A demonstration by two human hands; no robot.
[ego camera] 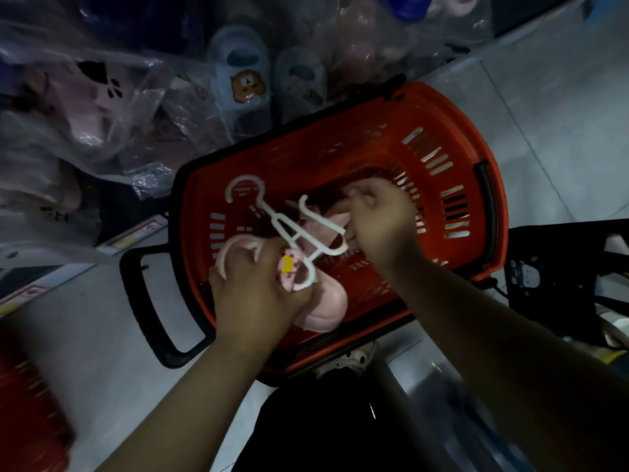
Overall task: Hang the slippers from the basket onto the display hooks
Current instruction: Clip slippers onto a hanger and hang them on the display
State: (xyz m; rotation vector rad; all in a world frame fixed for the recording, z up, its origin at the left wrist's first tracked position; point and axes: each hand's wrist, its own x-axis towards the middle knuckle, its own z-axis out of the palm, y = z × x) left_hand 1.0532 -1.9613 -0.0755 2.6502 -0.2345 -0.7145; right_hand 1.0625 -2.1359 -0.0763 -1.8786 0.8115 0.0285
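1. Resting on the pale floor (561, 131), the red basket (442, 107) lies across the middle of the view, with a long black handle (143, 301) reaching out from its left end.
2. The basket's far edge touches a pile of bagged slippers (241, 83) in clear plastic. Its right and near edges have bare floor beside them, and most of the basket's inside is free.
3. The left hand (252, 294) is at the near-left corner of the basket. Its fingers are curled tightly around a pink slipper (326, 308), which it holds above the near rim.
4. A white hanger (289, 229) sticks up from this grip. Its lower loop is against the slipper, next to a small yellow tag (287, 267), and its hook points to the basket's far-left corner.
5. The right hand (381, 219) is inside the basket, towards the right wall. Its fingers are bent and closed on a second slipper (340, 218), also pink.
6. One arm of the hanger ends at the right thumb. The picture is too blurred there to tell whether the thumb also pinches it.
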